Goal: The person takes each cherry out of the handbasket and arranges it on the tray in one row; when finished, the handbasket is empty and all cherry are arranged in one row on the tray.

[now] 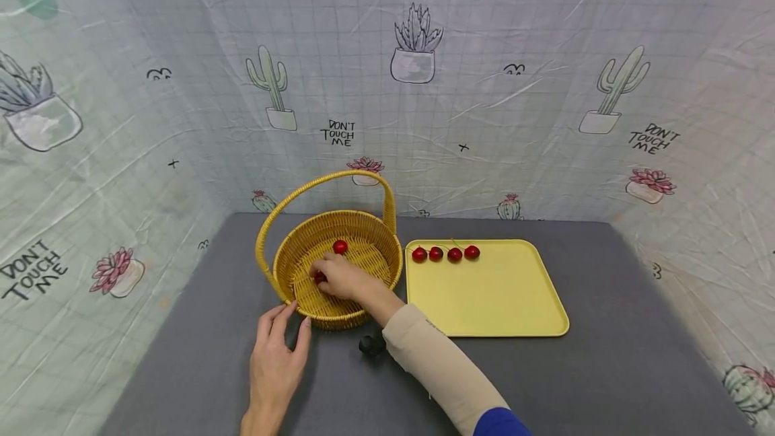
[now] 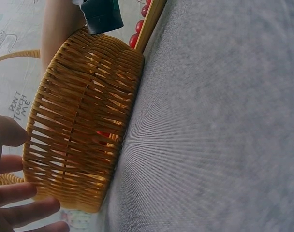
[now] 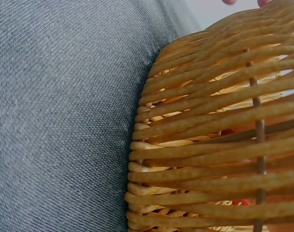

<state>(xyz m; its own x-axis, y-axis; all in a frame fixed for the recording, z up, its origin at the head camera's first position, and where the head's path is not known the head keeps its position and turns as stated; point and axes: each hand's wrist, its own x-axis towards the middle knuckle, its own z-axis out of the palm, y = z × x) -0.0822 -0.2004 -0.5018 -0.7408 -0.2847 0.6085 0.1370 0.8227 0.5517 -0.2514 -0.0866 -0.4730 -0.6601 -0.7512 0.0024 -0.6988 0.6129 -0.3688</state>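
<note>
A yellow wicker basket [image 1: 336, 318] with a tall arched handle stands at the centre-left. My right hand [image 1: 345, 278] reaches down inside it, fingers curled at a red cherry [image 1: 319, 277] that they partly hide. Farther back on the basket floor lies another cherry [image 1: 340, 247]. At the near left rim, my left hand [image 1: 278, 348] has its fingers spread, fingertips right at the weave. The left wrist view shows that hand's loose fingers beside the basket wall [image 2: 79, 121]. Through the gaps of the basket side [image 3: 210, 145], the right wrist view gives only glimpses of red.
A yellow tray [image 1: 484, 295] lies just right of the basket, with a row of several cherries [image 1: 454, 255] along its back left edge. A small black device [image 1: 371, 345] shows beside the right wrist. A patterned cloth wall [image 1: 454, 173] closes off the grey table's back.
</note>
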